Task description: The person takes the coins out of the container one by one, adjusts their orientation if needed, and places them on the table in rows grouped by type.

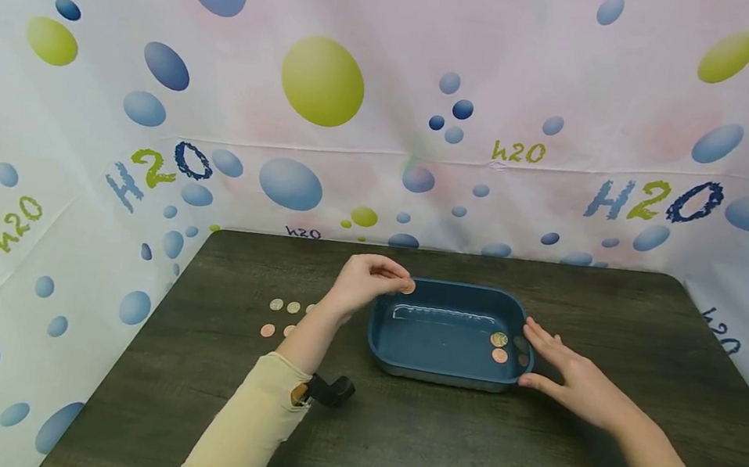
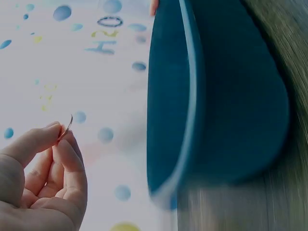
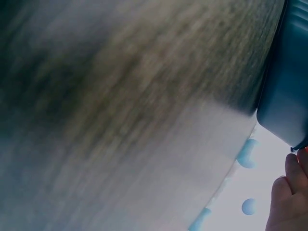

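Observation:
Thumb and fingertips of my left hand (image 1: 366, 284) pinch a copper coin (image 1: 408, 287) above the left end of a blue rectangular dish (image 1: 431, 343). In the left wrist view the coin (image 2: 66, 129) appears nearly edge-on between the fingertips, beside the dish wall (image 2: 240, 96). A gold-coloured coin (image 1: 499, 339) and a copper coin (image 1: 500, 356) lie on the dish floor near its right end. My right hand (image 1: 571, 379) touches the dish's right rim with extended fingers and thumb. The right wrist view catches only part of that hand (image 3: 291, 199) by a dish corner (image 3: 284, 106).
Left of the dish, several coins lie in two rows on the dark wooden table (image 1: 432, 446), including a gold-coloured coin (image 1: 276, 304) and a copper coin (image 1: 268, 330). My left forearm hides part of the rows. A patterned curtain (image 1: 380, 187) hangs behind the table.

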`<state>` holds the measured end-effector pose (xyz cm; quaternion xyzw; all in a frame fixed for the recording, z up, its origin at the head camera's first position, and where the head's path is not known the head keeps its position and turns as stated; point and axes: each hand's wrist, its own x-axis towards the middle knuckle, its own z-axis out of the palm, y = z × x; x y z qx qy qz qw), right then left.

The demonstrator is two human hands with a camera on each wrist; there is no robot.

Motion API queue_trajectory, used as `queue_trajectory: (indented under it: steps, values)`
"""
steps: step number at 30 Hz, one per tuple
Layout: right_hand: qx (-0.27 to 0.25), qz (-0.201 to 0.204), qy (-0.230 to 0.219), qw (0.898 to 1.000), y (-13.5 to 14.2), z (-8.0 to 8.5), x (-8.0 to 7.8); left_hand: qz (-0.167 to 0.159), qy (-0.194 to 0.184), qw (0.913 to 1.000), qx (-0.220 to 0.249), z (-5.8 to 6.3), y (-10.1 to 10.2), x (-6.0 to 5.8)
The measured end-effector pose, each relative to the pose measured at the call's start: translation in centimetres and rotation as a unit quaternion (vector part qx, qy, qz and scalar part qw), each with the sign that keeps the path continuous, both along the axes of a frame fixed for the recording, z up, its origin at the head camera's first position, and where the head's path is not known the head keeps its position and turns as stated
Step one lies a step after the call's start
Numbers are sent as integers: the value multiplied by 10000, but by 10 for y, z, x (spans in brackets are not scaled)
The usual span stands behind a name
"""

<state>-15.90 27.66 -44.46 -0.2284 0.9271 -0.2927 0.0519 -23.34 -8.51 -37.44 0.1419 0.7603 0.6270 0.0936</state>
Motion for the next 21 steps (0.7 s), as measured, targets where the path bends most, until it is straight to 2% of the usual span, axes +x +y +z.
queue_trajectory:
  steps: [9,17,21]
  values:
    - [39,-12,-24,10000,-1,2,0,816,-94,9966,-73,-6,-54,13]
    - [25,-12,-52,10000,-1,3,0,1324,-176,9902,-412,-15,-92,23]
    - [23,-10,-7,10000,-1,2,1,1558,-351,9857,-545,-22,-107,27]
